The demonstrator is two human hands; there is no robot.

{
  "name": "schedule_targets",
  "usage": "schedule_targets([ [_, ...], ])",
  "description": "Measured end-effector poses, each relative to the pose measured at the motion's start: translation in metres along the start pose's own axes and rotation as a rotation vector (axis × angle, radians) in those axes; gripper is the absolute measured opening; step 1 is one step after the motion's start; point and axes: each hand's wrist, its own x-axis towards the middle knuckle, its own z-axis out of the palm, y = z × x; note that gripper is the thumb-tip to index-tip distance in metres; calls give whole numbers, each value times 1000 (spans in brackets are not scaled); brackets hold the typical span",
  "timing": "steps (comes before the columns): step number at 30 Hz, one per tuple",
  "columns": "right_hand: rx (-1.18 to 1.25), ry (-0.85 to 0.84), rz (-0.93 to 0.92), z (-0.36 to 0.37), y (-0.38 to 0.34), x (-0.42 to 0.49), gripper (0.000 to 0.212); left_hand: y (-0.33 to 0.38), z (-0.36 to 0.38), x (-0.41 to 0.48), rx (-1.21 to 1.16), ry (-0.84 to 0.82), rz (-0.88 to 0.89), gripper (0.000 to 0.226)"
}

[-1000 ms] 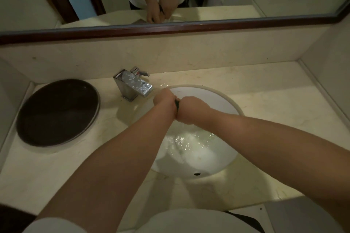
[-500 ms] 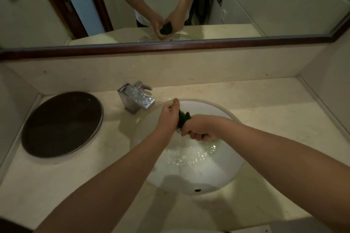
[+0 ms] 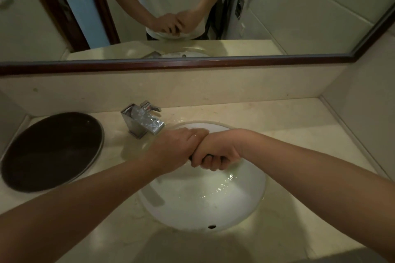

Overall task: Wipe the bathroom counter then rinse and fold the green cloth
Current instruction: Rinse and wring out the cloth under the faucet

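Note:
Over the white sink basin (image 3: 245, 218) my left hand (image 3: 177, 147) and my right hand (image 3: 215, 153) are pressed together, both curled tightly round the green cloth (image 3: 208, 156). Only a small dark sliver of the cloth shows between my right fingers; the rest is hidden inside my fists. The hands are just in front of the chrome faucet (image 3: 142, 120). Water glistens in the bottom of the basin.
A dark round tray (image 3: 51, 151) lies on the beige counter (image 3: 299, 139) at the left. The mirror (image 3: 299, 6) along the back wall reflects my arms and a door. A wall closes the counter off at the right. The overflow hole (image 3: 212, 226) is near the basin's front.
My hands twisted tighter around the cloth, so its green bunch that showed between them half a second ago is almost fully hidden. The view has tilted upward, showing more mirror.

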Motion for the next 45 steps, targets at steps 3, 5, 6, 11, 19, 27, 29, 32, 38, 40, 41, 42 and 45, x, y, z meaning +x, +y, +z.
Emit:
schedule_targets([
  [3,-58,157,-71,5,0,2,34,-2,-1,2,1,-59,-35,15],
  [5,-108,244,-105,10,1,1,29,-2,-1,5,15,-162,-44,19],
  [6,-140,293,-120,13,3,1,26,-2,-2,6,24,-237,-74,20],
  [11,-184,519,-188,22,7,10,23,6,-14,25,152,-668,-253,24],
  [19,-680,793,-71,24,1,34,18,7,-14,42,198,-861,-349,23],
  [27,-921,873,-186,19,18,36,8,11,13,25,-276,-856,-603,7],
  [29,-1046,877,-223,16,23,34,17,18,15,22,-400,-794,-647,7],
  [32,-1144,863,-266,13,28,29,13,27,19,22,-520,-727,-705,12],
  [38,-986,846,-176,16,33,34,15,28,22,13,-518,-661,-730,30],
  [40,-827,771,-177,15,33,33,19,27,17,13,-430,-671,-718,29],
  [41,-752,696,-225,11,33,30,20,26,13,13,-376,-661,-699,24],
  [42,-658,602,-296,6,34,24,22,26,7,14,-313,-655,-670,18],
  [45,-145,342,-439,-6,36,-4,25,22,-12,17,-173,-538,-549,11],
])
